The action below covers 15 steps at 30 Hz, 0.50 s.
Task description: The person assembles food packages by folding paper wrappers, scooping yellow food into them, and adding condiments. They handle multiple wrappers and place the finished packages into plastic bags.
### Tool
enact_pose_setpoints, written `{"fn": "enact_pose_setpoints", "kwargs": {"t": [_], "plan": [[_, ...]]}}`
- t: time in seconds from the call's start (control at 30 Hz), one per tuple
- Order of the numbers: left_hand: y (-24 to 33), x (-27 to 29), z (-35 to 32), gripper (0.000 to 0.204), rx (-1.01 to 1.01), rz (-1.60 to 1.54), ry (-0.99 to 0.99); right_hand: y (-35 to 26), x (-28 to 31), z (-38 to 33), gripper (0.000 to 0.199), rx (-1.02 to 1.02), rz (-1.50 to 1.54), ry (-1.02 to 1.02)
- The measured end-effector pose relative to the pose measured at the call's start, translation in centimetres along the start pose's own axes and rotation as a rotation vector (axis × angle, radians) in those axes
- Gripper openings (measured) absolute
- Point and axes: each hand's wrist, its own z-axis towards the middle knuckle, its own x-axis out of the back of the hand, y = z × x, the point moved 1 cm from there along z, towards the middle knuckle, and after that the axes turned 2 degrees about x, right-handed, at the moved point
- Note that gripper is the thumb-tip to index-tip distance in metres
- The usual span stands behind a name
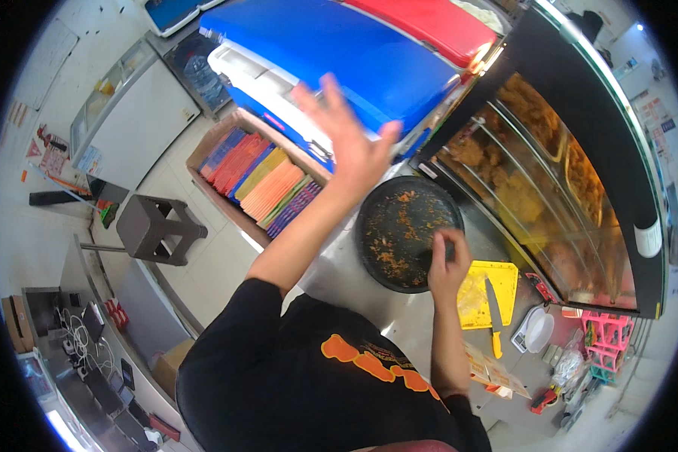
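My left hand (348,143) is raised with its fingers spread, in front of the white front edge of a blue-lidded cooler (339,53). Nothing shows in it. A round black tray (377,215) with orange-brown crumbs scattered over it lies on the metal counter. At its right rim is my right hand (450,267), fingers curled and pressed together; whatever they may hold is hidden. Just right of that hand lies a yellow cutting board (506,280) bearing a knife (493,305) with a yellow handle and a crumpled clear plastic piece.
A glass display case (542,188) with fried food stands at the right. A cardboard box (233,207) of colourful folded packets is left of the counter. Farther left are a grey stool (154,230) and a white chest freezer (143,113). A white scale (535,330) sits beyond the board.
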Motion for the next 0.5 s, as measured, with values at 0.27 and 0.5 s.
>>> {"fn": "enact_pose_setpoints", "kwargs": {"t": [0.27,0.5], "plan": [[8.9,-6.9,13.9,0.052,-0.165,-0.083,0.068,0.1,-19.4,19.3,0.032,0.451,-0.127,-0.413],[9.0,-10.5,16.1,0.043,-0.220,-0.102,0.161,1.8,-27.4,23.1,0.046,-0.099,-0.352,-0.927]]}}
